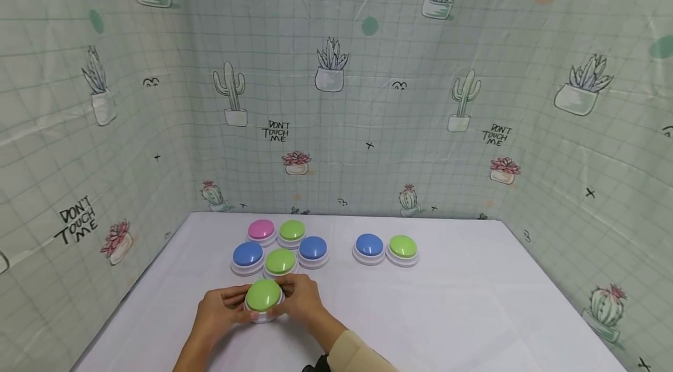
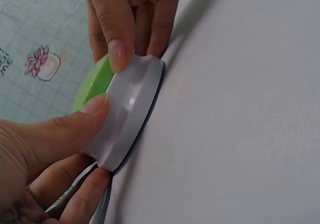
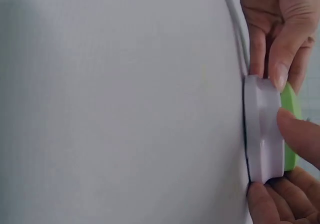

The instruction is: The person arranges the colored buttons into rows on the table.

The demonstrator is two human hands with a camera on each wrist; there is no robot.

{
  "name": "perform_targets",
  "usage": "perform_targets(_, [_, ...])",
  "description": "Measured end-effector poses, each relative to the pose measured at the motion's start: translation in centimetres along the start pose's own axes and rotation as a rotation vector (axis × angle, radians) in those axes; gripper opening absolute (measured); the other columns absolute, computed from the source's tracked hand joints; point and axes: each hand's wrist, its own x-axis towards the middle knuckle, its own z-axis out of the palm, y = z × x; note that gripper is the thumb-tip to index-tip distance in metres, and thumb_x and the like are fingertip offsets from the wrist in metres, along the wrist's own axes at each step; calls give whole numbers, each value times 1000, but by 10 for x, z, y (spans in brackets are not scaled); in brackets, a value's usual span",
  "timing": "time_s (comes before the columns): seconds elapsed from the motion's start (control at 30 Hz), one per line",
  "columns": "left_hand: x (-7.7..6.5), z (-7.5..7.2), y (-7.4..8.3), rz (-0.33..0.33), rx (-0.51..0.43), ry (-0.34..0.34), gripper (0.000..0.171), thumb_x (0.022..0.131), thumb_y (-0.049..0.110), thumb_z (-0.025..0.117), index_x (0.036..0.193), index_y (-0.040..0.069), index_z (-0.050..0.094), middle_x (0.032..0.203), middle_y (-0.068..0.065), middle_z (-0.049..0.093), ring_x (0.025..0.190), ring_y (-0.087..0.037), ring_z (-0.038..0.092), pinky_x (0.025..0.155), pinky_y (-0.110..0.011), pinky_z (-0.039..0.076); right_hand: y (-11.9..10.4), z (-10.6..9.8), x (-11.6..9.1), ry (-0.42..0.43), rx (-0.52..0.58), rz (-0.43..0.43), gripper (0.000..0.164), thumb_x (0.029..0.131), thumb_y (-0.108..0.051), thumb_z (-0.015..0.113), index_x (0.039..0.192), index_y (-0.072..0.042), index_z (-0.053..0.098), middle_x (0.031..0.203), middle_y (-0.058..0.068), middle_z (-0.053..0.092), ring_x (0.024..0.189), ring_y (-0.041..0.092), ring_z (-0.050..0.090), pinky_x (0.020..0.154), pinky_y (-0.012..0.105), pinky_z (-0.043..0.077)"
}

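A round push button with a green dome and white base is at the near end of a group of similar buttons. My left hand grips its left side, thumb at the near edge of the base. From the right, my right hand holds the same button between thumb and fingers. In the left wrist view, the white base is close to the tabletop, with both thumbs against its side. The right wrist view shows the base edge-on between the two hands. Just behind it sits another green button.
Beyond are a blue button, a second blue button, a pink one and a green one. Farther right, a blue button stands beside a green button. Cactus-print cloth walls the white table.
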Motion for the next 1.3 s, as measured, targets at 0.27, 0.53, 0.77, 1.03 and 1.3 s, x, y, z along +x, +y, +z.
perform_targets(0.27, [1,17,1,78,-54,-4,64,61,-9,96,121,-8,73,114,-24,75,114,-36,72,85,-28,63,10,-15,-4,36,51,1,57,64,15,91,117,4,74,114,17,77,116,28,73,105,44,56])
perform_targets(0.53, [4,41,6,149,-59,0,60,61,-9,95,117,-7,76,107,-20,78,105,-30,75,82,-21,62,19,-34,-8,79,105,15,58,64,17,89,118,6,74,115,18,77,117,31,72,106,46,55])
perform_targets(0.77, [1,58,11,194,0,-8,57,62,-3,97,116,-2,78,104,-13,79,101,-25,74,83,-23,59,23,-51,-18,107,118,30,61,64,17,88,122,7,72,118,21,75,118,36,71,107,49,54])
perform_targets(1.03, [3,79,16,251,-5,-35,55,63,-2,97,115,-1,79,100,-10,80,94,-20,72,86,-23,56,31,-69,-23,144,133,42,63,64,17,87,124,7,71,121,21,74,122,37,68,110,52,51])
perform_targets(1.3, [7,97,29,279,-3,-22,54,64,2,98,114,-1,78,102,-10,79,99,-23,73,93,-36,60,30,-88,-21,185,88,40,69,65,14,89,130,10,67,125,24,72,126,40,65,111,53,49])
